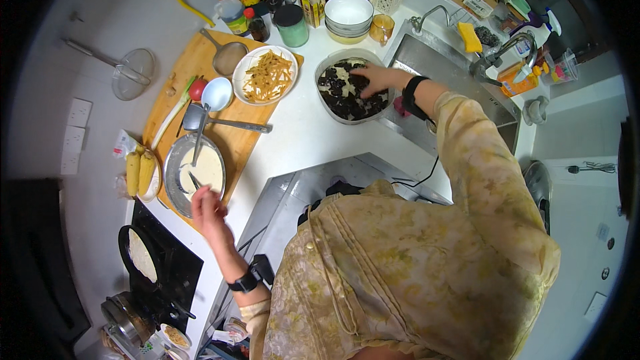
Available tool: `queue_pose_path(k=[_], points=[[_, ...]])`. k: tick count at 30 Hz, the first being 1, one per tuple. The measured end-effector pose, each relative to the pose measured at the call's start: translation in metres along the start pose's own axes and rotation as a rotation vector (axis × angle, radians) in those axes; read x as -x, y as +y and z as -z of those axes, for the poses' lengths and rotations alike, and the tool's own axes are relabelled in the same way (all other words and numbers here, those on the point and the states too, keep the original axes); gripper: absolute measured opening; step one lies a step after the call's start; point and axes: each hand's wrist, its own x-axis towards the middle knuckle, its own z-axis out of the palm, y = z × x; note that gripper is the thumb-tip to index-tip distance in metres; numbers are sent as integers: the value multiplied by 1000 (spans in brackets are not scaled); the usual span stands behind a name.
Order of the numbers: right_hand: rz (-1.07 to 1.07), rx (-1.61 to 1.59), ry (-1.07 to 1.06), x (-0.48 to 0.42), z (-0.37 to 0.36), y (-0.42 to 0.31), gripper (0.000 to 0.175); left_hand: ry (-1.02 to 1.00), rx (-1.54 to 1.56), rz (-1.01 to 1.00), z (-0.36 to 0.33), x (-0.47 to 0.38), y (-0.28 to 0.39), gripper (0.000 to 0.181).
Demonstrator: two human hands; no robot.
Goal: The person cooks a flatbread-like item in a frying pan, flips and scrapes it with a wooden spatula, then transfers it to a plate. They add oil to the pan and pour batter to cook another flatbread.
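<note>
My right hand (377, 80) reaches into an oval tub (350, 121) of dark, leafy pieces in liquid, probably soaked wood ear fungus; its spread fingers touch the pieces. Near the edge of a metal bowl (170, 180) of pale batter (210, 167), my left hand (209, 207) has its fingers around the end of a thin utensil (194, 180) whose other part is in the batter. A ladle (199, 135) also stands in that bowl. Beside it on the wooden cutting board (240, 157) lie a spatula (240, 125), a white bowl (218, 94), a tomato (198, 89) and a green onion (172, 115).
A plate of shredded food (267, 76) and a strainer (230, 58) are at the board's far end. A pan with a flatbread (142, 255) sits on the black cooktop (187, 265). Corn cobs (146, 172) lie left. The sink (425, 60) adjoins the tub; bottles and stacked bowls (348, 15) line the back.
</note>
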Motion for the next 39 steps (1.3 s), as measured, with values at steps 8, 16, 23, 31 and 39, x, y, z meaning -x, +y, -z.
queue_pose_path(k=[8, 16, 23, 31, 39], points=[[115, 51, -14, -12, -40, -61, 57, -480, 13, 146, -82, -4, -17, 18], [-44, -121, 64, 18, -11, -57, 80, -666, -18, 271, -122, -7, -58, 23], [-55, 288, 68, 3, -47, -81, 45, -853, -212, 193, -197, -7, -86, 43], [108, -237, 466, 42, -22, -9, 37, -950, -798, -432, -311, -47, -117, 62], [-15, -482, 816, 89, -36, -7, 33, -1099, -1559, -290, -386, -29, -138, 86]])
